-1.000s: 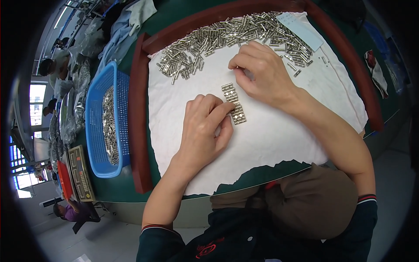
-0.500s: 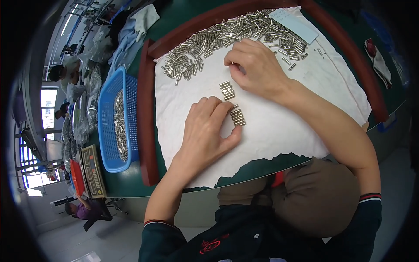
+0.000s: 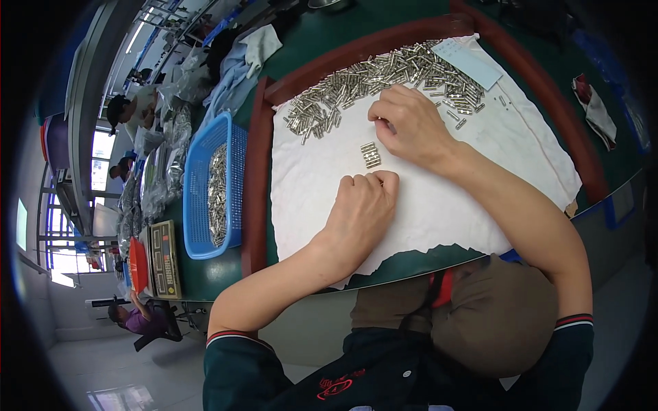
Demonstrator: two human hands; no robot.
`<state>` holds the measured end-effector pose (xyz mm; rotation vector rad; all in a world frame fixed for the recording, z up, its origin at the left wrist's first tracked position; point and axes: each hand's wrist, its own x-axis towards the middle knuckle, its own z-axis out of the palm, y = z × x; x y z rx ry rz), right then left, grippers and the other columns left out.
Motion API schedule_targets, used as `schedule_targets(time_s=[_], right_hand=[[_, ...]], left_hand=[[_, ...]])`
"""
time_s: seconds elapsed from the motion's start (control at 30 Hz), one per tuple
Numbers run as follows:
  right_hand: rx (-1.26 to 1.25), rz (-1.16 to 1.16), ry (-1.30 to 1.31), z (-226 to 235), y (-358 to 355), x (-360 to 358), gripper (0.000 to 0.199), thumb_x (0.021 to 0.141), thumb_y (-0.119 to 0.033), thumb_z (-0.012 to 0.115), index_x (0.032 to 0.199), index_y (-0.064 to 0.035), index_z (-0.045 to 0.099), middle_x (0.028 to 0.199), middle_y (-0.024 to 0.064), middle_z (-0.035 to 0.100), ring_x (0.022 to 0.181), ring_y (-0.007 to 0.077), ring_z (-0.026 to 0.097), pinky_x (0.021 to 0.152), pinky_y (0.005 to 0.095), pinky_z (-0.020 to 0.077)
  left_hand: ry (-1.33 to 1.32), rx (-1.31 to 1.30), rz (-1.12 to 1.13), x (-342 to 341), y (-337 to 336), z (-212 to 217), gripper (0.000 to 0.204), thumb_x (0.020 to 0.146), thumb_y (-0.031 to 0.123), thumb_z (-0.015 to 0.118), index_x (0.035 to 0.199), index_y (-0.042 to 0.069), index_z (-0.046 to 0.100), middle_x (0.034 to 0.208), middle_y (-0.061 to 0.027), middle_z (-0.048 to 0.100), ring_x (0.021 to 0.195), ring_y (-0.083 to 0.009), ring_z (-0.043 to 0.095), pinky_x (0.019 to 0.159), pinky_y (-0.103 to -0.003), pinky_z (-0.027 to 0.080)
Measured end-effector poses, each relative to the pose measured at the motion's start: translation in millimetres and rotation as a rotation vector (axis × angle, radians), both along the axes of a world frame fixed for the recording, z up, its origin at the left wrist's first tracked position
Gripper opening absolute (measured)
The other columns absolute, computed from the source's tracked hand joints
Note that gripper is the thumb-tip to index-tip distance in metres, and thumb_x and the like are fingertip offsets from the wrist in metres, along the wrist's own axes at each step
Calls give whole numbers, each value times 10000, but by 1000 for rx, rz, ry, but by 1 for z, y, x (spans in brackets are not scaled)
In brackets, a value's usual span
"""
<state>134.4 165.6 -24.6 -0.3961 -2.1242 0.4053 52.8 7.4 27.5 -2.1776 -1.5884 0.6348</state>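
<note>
My left hand [image 3: 363, 216] is closed into a fist over the white cloth [image 3: 439, 205], knuckles up. Its curled fingers hide whatever is in or under them. Just beyond it lies a small block of short silvery metal pins [image 3: 370, 155], set side by side in a neat row. My right hand [image 3: 415, 127] hovers at the near edge of a loose heap of the same pins [image 3: 384, 72], thumb and forefinger pinched together. What sits between those fingertips is too small to make out. A few stray pins [image 3: 453, 116] lie right of that hand.
Dark red wooden rails [image 3: 258, 185] frame the cloth on the green table. Left of them stands a blue plastic basket [image 3: 193, 198] of pins, with a scale [image 3: 164, 260] and red tray [image 3: 138, 266] nearby. A pale blue paper slip [image 3: 469, 63] touches the heap. Other people sit farther left.
My left hand has curled from a loose grip around a second row of pins into a fist, and that row is out of sight. My right hand stays pinched by the heap. The view has shifted.
</note>
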Motion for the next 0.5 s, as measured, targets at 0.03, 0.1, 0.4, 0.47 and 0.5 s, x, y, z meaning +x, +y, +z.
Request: schedule_targets(time_s=[0.03,0.1,0.4,0.47,0.5], right_hand=[[-10,2,-1,1,0,0,42,711,-28,622,746,-45,637,767,71,599,816,257,586,733,397,479],[-20,4,-4,0,0,0,41,711,-28,624,747,-45,635,769,71,600,819,259,586,733,397,482],[-49,21,-28,1,-1,0,40,715,-24,623,748,-40,639,757,78,597,810,261,588,699,394,498],[-60,19,-49,1,-1,0,44,719,-21,615,747,-41,642,761,79,600,814,261,589,701,395,499],[-62,20,-52,1,-1,1,44,719,-21,615,747,-41,642,761,79,600,814,261,589,701,395,499]], left_hand=[[-12,27,0,0,1,0,198,782,92,578,943,-2,511,675,-36,555,613,-153,569,577,-286,420],[-26,54,0,-1,4,-3,172,772,71,572,907,7,486,666,-51,550,596,-169,572,572,-293,433],[-62,64,1,-7,9,-5,180,773,73,585,913,18,484,639,-38,565,574,-164,587,554,-297,445],[-53,99,-50,-10,9,-7,176,787,121,588,923,34,517,630,-3,551,576,-129,570,538,-276,405],[-56,97,-49,-11,9,-8,176,787,121,588,923,34,517,630,-3,551,576,-129,570,538,-276,405]])
